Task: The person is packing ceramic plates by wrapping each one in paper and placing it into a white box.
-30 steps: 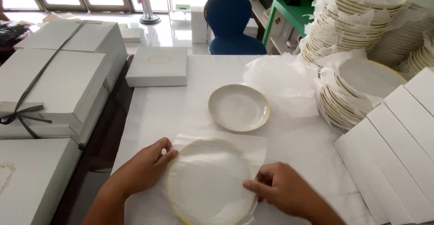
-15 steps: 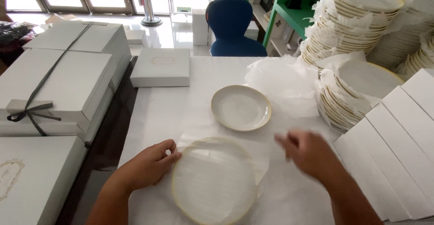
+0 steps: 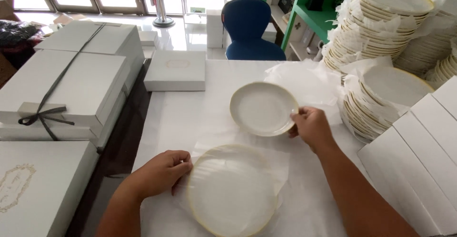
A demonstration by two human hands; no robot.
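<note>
White table (image 3: 183, 108): tissue sheet (image 3: 281, 163), flat box (image 3: 176, 70).

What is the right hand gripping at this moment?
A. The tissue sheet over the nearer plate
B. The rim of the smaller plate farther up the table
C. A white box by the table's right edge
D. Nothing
B: the right hand has its grip on the right rim of the smaller plate, while the left hand rests at the edge of the tissue-covered plate.
</note>
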